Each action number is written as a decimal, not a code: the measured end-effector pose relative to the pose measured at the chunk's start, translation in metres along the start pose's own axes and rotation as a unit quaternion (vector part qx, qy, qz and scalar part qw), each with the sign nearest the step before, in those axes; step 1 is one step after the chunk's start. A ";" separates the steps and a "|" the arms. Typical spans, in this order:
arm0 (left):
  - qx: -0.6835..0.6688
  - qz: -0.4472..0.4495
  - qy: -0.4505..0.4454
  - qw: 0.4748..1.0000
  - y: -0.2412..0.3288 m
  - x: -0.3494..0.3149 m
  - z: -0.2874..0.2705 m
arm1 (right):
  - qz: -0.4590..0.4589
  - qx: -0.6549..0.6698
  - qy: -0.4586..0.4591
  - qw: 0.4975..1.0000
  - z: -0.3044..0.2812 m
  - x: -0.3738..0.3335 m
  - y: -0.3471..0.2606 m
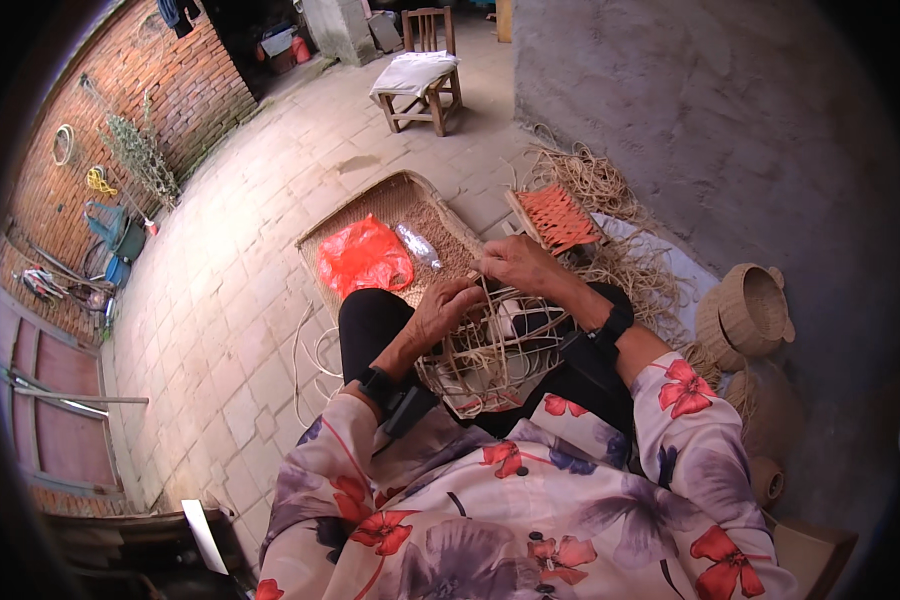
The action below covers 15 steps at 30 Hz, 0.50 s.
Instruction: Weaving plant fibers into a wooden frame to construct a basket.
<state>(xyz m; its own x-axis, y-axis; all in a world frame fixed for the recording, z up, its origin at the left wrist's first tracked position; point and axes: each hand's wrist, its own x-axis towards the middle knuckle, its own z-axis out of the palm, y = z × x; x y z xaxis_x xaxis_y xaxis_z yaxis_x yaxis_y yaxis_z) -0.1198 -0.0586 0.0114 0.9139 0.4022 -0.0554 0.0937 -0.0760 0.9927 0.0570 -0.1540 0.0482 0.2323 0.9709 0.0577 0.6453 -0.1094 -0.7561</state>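
Note:
An open lattice of pale straw-coloured strands, like a partly woven basket point(490, 365), rests on my lap between my knees. At its far left edge my left hand point(445, 310) is closed, with its fingers pressed on the strands there. My right hand point(528, 268) reaches over the far rim, its fingers pinched together on a strand close to the left fingertips. Both hands partly cover the spot they work at, so the strand's end is hidden. Through the gaps a dark and white thing shows, which I cannot make out. Loose strands point(305, 355) trail off to the left.
Beyond my knees lies a woven tray point(320, 232) with a red plastic bag point(355, 255) and a clear bag point(418, 246). Right of it are an orange-webbed stool point(558, 218), loose strand bundles point(590, 185) and woven baskets point(720, 320) by the wall. A wooden chair point(430, 75) stands farther off.

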 end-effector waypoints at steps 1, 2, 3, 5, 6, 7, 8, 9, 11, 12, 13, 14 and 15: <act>0.047 -0.009 -0.010 0.999 -0.001 0.000 -0.001 | 0.001 0.006 -0.002 1.000 0.004 0.004 0.001; 0.101 -0.009 -0.014 0.995 -0.002 0.001 -0.001 | 0.002 0.009 0.003 1.000 0.007 0.006 0.002; 0.093 -0.017 -0.020 0.995 -0.003 0.001 0.000 | 0.002 0.011 -0.003 1.000 0.011 0.008 0.002; 0.051 0.017 -0.022 0.998 -0.007 0.004 0.005 | -0.016 -0.004 0.020 1.000 0.015 0.009 -0.002; 0.034 0.040 -0.024 0.998 -0.008 0.004 0.005 | -0.039 0.008 0.023 0.999 0.015 0.006 -0.004; 0.037 0.040 -0.022 0.998 -0.009 0.005 0.005 | -0.135 -0.104 0.145 0.975 0.014 0.001 -0.007; 0.049 0.034 -0.018 0.998 -0.010 0.004 0.005 | -0.209 -0.213 0.258 0.919 0.014 -0.007 -0.010; 0.036 0.039 -0.019 0.998 -0.011 0.004 0.005 | -0.227 -0.213 0.258 0.915 0.012 -0.018 -0.012; 0.041 0.023 -0.008 0.999 -0.012 0.003 0.003 | -0.119 -0.110 0.292 0.943 0.005 -0.055 -0.013; 0.030 0.015 -0.006 0.999 -0.013 0.003 0.002 | -0.072 -0.097 0.250 0.961 0.004 -0.076 -0.013; 0.036 0.004 -0.011 0.999 -0.012 0.004 0.001 | -0.036 -0.083 0.216 0.972 0.005 -0.098 -0.012; 0.053 -0.008 -0.019 0.998 -0.012 0.004 0.000 | 0.016 -0.063 0.146 0.987 0.007 -0.117 -0.011; 0.042 -0.007 -0.016 0.999 -0.011 0.004 0.000 | 0.083 -0.051 0.078 0.992 0.012 -0.131 -0.009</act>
<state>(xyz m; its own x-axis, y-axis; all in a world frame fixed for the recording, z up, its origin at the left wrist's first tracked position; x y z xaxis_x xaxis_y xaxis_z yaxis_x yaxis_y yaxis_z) -0.1177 -0.0560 0.0004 0.9246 0.3738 -0.0734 0.1377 -0.1482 0.9793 0.0121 -0.2773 0.0400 0.4462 0.8938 0.0450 0.6570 -0.2931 -0.6946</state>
